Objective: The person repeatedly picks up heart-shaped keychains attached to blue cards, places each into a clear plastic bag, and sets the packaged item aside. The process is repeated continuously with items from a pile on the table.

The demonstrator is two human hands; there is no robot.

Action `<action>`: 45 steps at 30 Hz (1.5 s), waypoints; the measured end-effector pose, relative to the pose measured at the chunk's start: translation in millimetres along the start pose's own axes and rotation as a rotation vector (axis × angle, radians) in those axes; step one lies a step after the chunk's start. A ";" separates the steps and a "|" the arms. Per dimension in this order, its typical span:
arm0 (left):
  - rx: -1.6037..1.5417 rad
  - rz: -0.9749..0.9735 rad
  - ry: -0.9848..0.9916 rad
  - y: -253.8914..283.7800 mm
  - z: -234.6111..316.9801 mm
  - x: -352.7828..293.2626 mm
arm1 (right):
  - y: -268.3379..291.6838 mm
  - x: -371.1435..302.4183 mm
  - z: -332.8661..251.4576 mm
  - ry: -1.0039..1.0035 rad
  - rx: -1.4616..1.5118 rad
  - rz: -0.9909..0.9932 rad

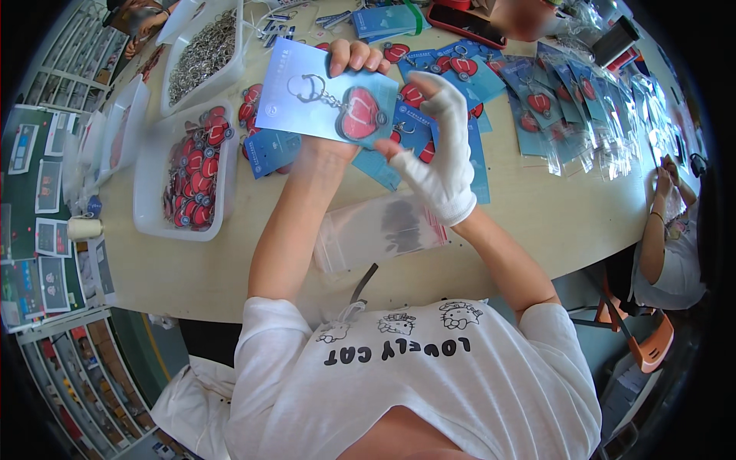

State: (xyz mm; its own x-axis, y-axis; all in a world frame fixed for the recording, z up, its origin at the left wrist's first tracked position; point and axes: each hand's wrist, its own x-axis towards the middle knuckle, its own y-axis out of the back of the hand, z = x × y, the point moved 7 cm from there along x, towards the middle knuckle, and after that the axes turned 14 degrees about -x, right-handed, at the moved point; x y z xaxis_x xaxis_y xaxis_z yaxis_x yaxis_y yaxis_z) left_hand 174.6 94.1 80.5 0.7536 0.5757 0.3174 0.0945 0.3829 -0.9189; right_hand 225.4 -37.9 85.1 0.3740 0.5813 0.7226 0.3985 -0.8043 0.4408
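Note:
My left hand (349, 65) holds up a light blue backing card (303, 84) with a red heart-shaped keychain (360, 113) and its metal ring (305, 87) lying on it. My fingers curl over the card's far edge. My right hand (441, 157), in a white glove, touches the card's right edge next to the red charm. Under both hands the table (537, 222) carries more blue cards (272, 149) and red keychains (412, 94).
A stack of clear plastic bags (379, 230) lies in front of me. White trays at the left hold red keychains (195, 180) and metal rings (203, 50). Bagged finished cards (571, 107) spread across the right. Another person (675, 245) sits at the table's right side.

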 end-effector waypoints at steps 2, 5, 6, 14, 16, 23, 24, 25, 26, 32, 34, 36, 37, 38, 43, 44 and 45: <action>0.022 0.009 0.032 -2.2 -3.2 -2.5 | -2.0 7.2 -10.7 0.121 -0.070 -0.080; 0.079 -0.032 0.008 11.6 -0.1 -1.8 | -12.4 9.4 -19.2 0.214 -0.129 -0.167; 0.006 -0.098 -0.022 20.5 8.3 0.4 | -16.4 9.1 -24.9 0.212 -0.106 -0.208; -0.099 -0.161 0.112 10.1 20.3 -20.1 | -63.4 -14.5 8.9 -0.714 0.810 -0.488; -0.035 -0.207 0.001 -0.2 20.7 -21.4 | -68.2 -16.3 7.7 -0.662 0.860 -0.660; -0.156 -0.131 -0.075 21.3 43.2 -37.2 | -63.5 -1.7 -25.4 -0.390 0.479 -0.307; 0.202 0.127 -0.165 12.5 46.8 -43.0 | -60.4 -0.6 -25.5 -0.394 0.544 -0.320; -0.275 -0.170 -0.003 20.4 50.5 -38.8 | -65.4 -3.1 -28.7 -0.383 0.503 -0.347; -0.254 -0.101 -0.009 21.3 50.0 -35.5 | -63.8 -1.0 -30.5 -0.431 0.612 -0.323; -0.139 -0.024 -0.047 -1.2 45.6 -39.2 | -57.9 -1.1 -31.3 -0.231 0.581 -0.490; -0.121 0.027 -0.078 1.0 48.3 -39.8 | -52.6 -1.9 -38.2 -0.282 0.612 -0.462; -0.065 -0.005 -0.094 -0.3 55.2 -39.6 | -48.8 3.8 -47.3 -0.281 0.572 -0.424; -0.045 -0.019 -0.095 -0.3 56.3 -39.5 | -48.7 4.1 -47.6 -0.250 0.512 -0.425; -0.018 -0.052 -0.073 -3.0 56.7 -40.0 | -48.0 5.0 -45.9 -0.219 0.453 -0.426; -0.019 -0.048 -0.124 -8.9 57.1 -41.2 | -55.4 -2.8 -29.7 -0.694 0.670 -0.490; -0.037 -0.059 -0.130 -9.5 55.5 -40.2 | -59.9 -5.9 -24.1 -0.747 0.690 -0.546; -0.055 -0.071 -0.136 -9.8 53.9 -39.2 | -60.3 -6.1 -22.3 -0.734 0.683 -0.529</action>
State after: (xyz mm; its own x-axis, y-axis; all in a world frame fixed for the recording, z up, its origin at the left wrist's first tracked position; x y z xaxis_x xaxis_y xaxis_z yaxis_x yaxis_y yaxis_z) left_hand 109.1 106.8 89.7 0.6494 0.6423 0.4070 0.1823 0.3881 -0.9034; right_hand 180.4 4.4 66.0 0.3341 0.9410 -0.0547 0.9420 -0.3314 0.0529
